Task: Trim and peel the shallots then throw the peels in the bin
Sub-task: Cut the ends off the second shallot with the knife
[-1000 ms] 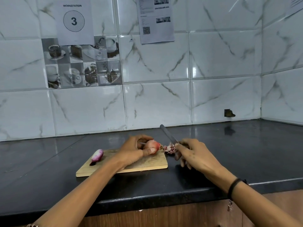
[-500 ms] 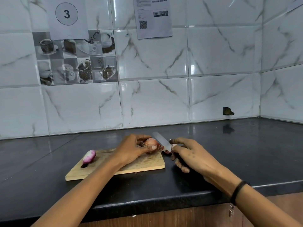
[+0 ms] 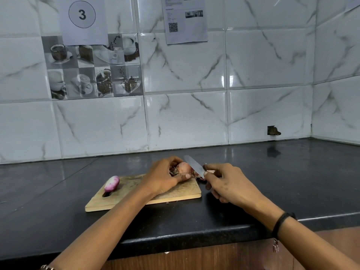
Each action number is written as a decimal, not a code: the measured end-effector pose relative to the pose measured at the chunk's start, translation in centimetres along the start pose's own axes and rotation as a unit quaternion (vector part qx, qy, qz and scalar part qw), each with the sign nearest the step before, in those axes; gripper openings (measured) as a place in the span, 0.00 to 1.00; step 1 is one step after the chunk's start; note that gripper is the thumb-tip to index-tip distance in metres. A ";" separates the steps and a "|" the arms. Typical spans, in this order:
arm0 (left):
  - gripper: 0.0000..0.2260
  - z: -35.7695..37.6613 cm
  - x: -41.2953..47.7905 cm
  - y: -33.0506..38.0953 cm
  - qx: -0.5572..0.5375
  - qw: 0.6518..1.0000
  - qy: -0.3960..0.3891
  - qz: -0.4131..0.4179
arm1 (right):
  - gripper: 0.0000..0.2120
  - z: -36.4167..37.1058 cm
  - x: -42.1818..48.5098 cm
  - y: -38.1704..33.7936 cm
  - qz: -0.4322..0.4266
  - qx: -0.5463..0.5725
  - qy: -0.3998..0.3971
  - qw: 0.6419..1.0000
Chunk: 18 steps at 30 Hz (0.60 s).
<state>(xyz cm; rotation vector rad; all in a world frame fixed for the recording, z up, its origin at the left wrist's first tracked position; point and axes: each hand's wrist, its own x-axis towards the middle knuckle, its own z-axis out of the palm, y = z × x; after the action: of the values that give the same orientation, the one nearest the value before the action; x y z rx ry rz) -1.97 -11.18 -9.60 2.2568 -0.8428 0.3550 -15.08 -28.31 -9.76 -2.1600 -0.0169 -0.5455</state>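
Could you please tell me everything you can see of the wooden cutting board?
The cutting board is a pale wooden rectangle with rounded corners. Its top is scored with knife marks and has a slot near the left end. It lies flat on the black countertop, close to the front edge. A peeled shallot rests by the slot. The left hand, holding an unpeeled shallot, is over its right end; contact is unclear.

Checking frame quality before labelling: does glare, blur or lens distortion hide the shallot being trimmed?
Head view: no; glare streaks the wall tiles and black countertop, tile lines bow from wide-angle distortion, and the left hand, right hand, knife and held shallot look slightly soft but readable.
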 end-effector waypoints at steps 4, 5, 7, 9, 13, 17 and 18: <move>0.25 0.2 0.0 0.0 0.043 0.999 0.010 0.006 | 0.16 0.1 0.1 -0.3 -0.022 -0.075 0.004 0.997; 0.24 0.2 0.1 0.0 0.048 0.999 0.013 0.007 | 0.16 0.1 0.1 -0.4 -0.027 -0.100 0.006 0.995; 0.23 0.2 0.1 0.1 0.045 0.999 0.019 0.011 | 0.14 0.1 0.1 -0.7 -0.036 -0.144 0.008 0.989; 0.23 0.3 0.2 0.1 0.041 0.999 0.025 0.013 | 0.14 0.1 0.2 -1.1 -0.035 -0.169 -0.006 0.985; 0.20 0.8 0.3 0.2 0.064 0.998 0.026 0.002 | 0.15 -0.2 0.7 -1.2 -0.009 -0.162 -0.027 0.986; 0.16 1.1 0.6 0.1 0.062 0.998 0.031 0.014 | 0.14 0.3 1.6 -2.0 0.000 -0.199 -0.027 0.980; 0.16 1.0 0.7 0.2 0.059 0.998 0.029 0.017 | 0.14 0.4 2.0 -2.3 0.002 -0.209 -0.030 0.977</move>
<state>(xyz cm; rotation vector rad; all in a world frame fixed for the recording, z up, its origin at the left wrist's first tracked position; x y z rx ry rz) -1.56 -12.29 -9.94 2.3302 -0.8502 0.4950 -13.64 -26.98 -7.39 -2.5862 0.0757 -0.5150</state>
